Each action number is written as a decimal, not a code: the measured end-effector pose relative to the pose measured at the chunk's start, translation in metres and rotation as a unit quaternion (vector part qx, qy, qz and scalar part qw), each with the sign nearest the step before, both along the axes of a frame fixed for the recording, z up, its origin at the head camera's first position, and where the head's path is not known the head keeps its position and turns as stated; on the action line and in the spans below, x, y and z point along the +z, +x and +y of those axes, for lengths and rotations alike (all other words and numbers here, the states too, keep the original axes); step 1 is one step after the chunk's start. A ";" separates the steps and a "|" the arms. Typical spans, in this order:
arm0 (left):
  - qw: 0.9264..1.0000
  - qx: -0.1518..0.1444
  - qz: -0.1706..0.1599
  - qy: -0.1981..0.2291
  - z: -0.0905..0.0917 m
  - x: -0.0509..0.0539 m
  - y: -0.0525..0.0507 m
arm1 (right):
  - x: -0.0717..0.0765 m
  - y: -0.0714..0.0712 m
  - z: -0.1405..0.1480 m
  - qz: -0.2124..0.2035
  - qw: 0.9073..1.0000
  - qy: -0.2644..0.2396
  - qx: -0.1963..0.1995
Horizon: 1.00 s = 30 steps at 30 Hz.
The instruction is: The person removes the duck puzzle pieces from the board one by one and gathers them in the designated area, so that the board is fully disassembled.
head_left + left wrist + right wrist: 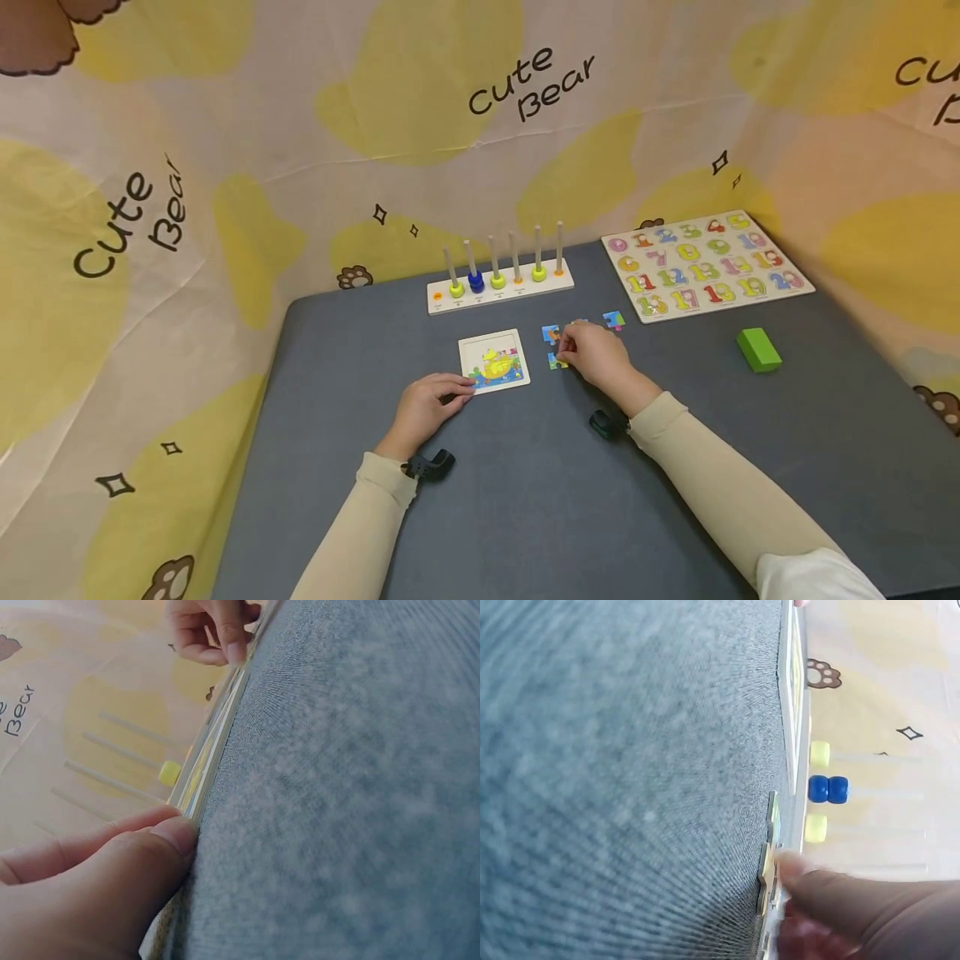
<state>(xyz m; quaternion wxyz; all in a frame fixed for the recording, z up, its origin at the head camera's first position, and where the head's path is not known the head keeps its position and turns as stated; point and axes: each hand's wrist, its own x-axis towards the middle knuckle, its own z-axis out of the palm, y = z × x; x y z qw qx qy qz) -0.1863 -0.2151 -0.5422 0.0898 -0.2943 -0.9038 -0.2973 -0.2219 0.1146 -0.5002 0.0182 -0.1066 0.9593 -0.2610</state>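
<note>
A small square puzzle board (494,361) with a yellow duck picture lies on the table; the upper part of its recess is bare wood. My left hand (429,408) holds its lower left corner, with the thumb (176,834) against the board's edge. To the right, several loose jigsaw pieces lie flat. My right hand (597,354) pinches one puzzle piece (555,362) at the table surface, and its fingers partly cover another behind. In the right wrist view that piece (766,876) sits under the thumb. A separate blue and green piece (613,319) lies farther right.
Behind the board stands a white peg stand (500,287) with upright rods and yellow and blue beads. A number puzzle board (705,265) is at the back right. A green block (759,350) lies in front of it. Printed cloth (420,100) hangs along the table's back.
</note>
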 end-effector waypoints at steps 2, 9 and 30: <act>1.000 0.001 -0.001 0.000 -0.001 0.001 0.000 | 0.002 0.001 -0.007 0.024 0.999 -0.004 0.024; 1.000 0.003 0.007 0.002 -0.002 0.003 -0.001 | 0.008 -0.001 -0.053 0.032 0.991 -0.017 0.132; 1.000 -0.006 0.010 0.010 0.001 0.001 0.000 | 0.000 -0.016 -0.096 -0.034 0.995 -0.012 0.094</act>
